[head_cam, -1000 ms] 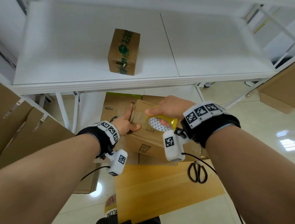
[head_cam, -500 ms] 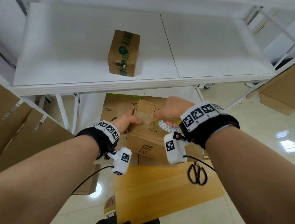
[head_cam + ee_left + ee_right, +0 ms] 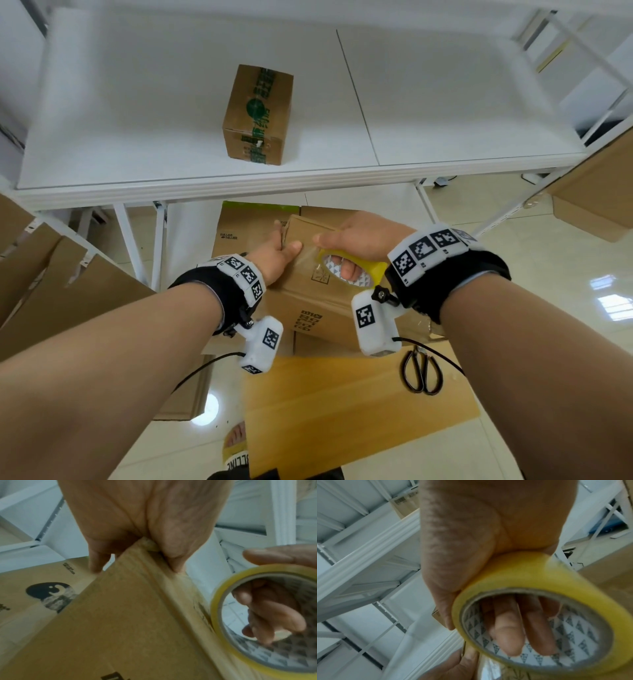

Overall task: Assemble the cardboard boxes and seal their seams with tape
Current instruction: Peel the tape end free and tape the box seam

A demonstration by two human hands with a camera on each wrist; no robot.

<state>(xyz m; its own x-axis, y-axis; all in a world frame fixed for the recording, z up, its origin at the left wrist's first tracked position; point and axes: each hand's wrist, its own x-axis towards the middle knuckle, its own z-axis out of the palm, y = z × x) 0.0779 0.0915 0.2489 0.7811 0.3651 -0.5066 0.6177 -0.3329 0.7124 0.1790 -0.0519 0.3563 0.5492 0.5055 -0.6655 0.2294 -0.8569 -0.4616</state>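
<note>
The cardboard box (image 3: 310,274) is held up in the air below the front edge of the white desk (image 3: 445,113), above flat cardboard sheets (image 3: 253,228) on the floor. Left hand (image 3: 279,255) grips the box's far-left top corner: thumb lies flat on the top face, fingers curl over the far edge, so the grip is pinching the corner. The left wrist view shows the same, corner wedged between thumb and fingers (image 3: 96,561). Right hand (image 3: 363,236) holds the yellow tape roll (image 3: 349,270) against the box top, right of the left thumb. Its grip is closed on the roll: fingers go through the core, thumb sits on the outer rim, clear in the right wrist view (image 3: 536,626). A short clear strip of tape (image 3: 308,255) runs from the roll toward the left thumb along the top face. A second, sealed box (image 3: 258,114) with green printed tape stands on the desk, well behind the held box. Black scissors (image 3: 423,373) lie on a wooden board (image 3: 342,404) on the floor, below and to the right of the held box. More cardboard leans at the left (image 3: 68,301) of the desk legs.
</note>
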